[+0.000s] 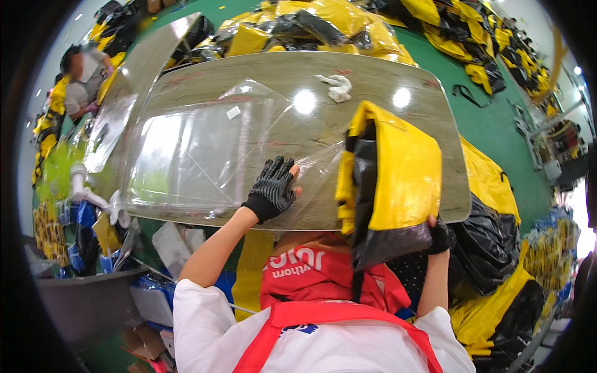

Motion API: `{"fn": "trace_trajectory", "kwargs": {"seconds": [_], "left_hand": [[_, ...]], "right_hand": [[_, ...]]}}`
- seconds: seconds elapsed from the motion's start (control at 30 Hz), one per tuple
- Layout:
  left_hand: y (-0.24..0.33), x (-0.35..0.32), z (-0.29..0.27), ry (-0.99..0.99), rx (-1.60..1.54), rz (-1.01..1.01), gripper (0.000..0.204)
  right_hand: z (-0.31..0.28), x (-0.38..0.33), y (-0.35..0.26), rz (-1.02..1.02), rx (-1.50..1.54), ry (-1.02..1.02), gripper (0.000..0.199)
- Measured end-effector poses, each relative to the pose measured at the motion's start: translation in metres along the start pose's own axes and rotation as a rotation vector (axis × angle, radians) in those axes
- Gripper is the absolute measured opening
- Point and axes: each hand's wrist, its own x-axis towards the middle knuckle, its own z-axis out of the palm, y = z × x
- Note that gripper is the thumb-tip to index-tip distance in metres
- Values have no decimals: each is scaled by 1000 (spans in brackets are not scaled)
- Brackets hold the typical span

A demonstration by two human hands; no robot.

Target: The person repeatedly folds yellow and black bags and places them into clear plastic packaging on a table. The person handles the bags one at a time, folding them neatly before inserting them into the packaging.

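Our left hand (pixel 272 188), in a black dotted glove, lies flat with fingers spread on the clear plastic bag (pixel 205 149) on the table (pixel 435 105). Just right of it, our right hand (pixel 439 235) grips the lower end of the folded yellow-and-black garment (pixel 398 180), holding it upright at the bag's open edge.

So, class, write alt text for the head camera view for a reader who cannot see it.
A person's gloved left hand presses a clear plastic bag flat on a wooden table, while the gloved right hand holds a folded yellow and black garment at the bag's opening. Piles of similar yellow and black garments surround the table on a green floor.
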Motion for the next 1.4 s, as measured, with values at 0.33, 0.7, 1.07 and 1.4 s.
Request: {"fn": "trace_trajectory", "kwargs": {"seconds": [0.33,0.7,1.07,1.4], "left_hand": [[-6,-4,10,-37,215,97,41],[-23,2,12,-101,-152,-75,43],[-20,-2,5,-29,-482,-161,48],[43,-19,-87,-288,-182,261,40]], "right_hand": [[35,-26,-9,251,-286,-121,55],[46,-31,-14,233,-310,-117,58],[55,-39,-7,220,-393,-145,57],[86,-27,43,55,-933,-653,51]]}}
